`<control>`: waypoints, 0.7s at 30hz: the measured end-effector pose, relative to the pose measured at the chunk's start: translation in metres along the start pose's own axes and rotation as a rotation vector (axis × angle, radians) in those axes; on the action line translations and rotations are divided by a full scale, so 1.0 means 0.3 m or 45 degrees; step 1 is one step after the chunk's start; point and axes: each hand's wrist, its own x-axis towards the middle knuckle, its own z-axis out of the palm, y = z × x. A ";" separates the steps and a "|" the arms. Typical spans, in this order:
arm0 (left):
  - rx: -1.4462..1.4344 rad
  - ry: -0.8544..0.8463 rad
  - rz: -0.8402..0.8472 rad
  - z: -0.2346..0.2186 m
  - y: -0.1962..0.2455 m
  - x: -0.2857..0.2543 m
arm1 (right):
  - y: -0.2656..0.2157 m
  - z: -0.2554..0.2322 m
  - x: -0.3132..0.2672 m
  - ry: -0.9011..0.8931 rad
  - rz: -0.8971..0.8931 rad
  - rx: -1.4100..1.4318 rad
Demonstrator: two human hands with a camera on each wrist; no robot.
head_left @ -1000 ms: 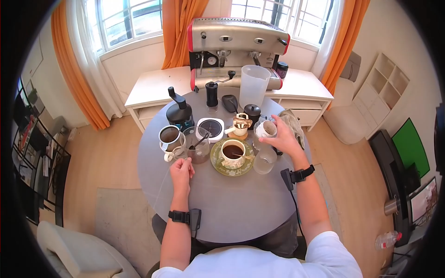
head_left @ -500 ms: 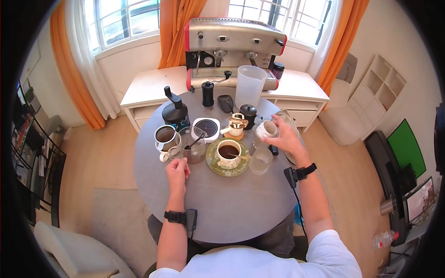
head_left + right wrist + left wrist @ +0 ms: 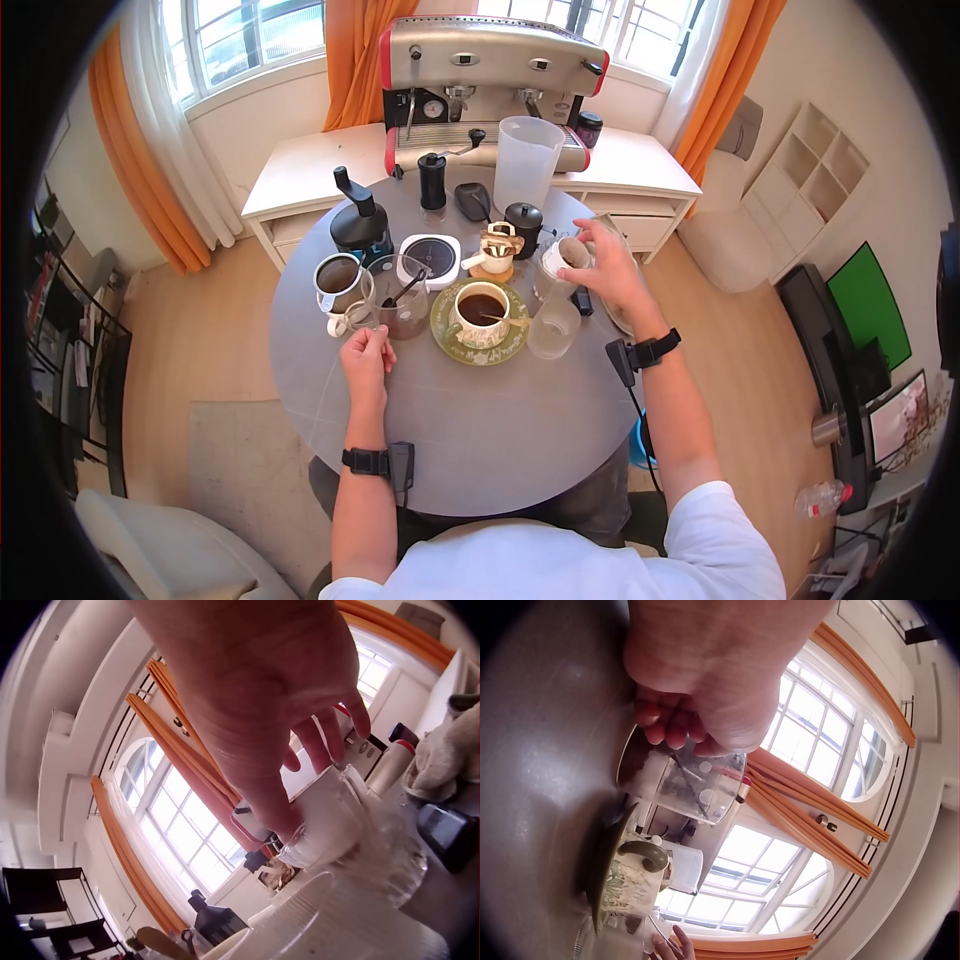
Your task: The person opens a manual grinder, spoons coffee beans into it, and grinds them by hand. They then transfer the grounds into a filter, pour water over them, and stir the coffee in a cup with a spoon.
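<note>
My right hand point(image 3: 612, 275) pinches a small pale cup point(image 3: 572, 257) between thumb and fingers. Its opening is tilted, with a brownish inside, and it overlaps the mouth of a clear glass vessel point(image 3: 545, 283). In the right wrist view, the thumb lies along the pale cup's rim point(image 3: 322, 829), above a ribbed clear tumbler point(image 3: 345, 922). My left hand point(image 3: 366, 352) stays low over the table, fingers curled at the handle side of a clear glass jug point(image 3: 408, 315) with a black spoon point(image 3: 408, 288) in it. The fingers point(image 3: 676, 739) hide the jug's handle in the left wrist view.
Between the hands, a cup of dark coffee point(image 3: 480, 308) stands on a green saucer point(image 3: 455, 345). A filled mug point(image 3: 338, 275), a scale point(image 3: 428, 262), grinders point(image 3: 432, 183), a black pot point(image 3: 523, 218) and a tall pitcher point(image 3: 527, 165) stand behind. The espresso machine point(image 3: 490, 70) backs the table.
The head view has shifted, so the tabletop appears further left and higher. The pale cup has moved slightly right with my right hand. My left hand keeps its place by the jug.
</note>
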 end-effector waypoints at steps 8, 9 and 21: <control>-0.017 -0.017 0.000 0.001 -0.001 -0.001 | -0.022 -0.009 0.015 0.098 0.064 0.069; -0.015 -0.018 0.001 0.001 0.000 -0.002 | -0.021 -0.006 0.013 0.064 0.052 0.025; 0.000 0.034 -0.013 0.011 0.011 -0.009 | 0.005 0.020 0.019 0.035 0.094 0.121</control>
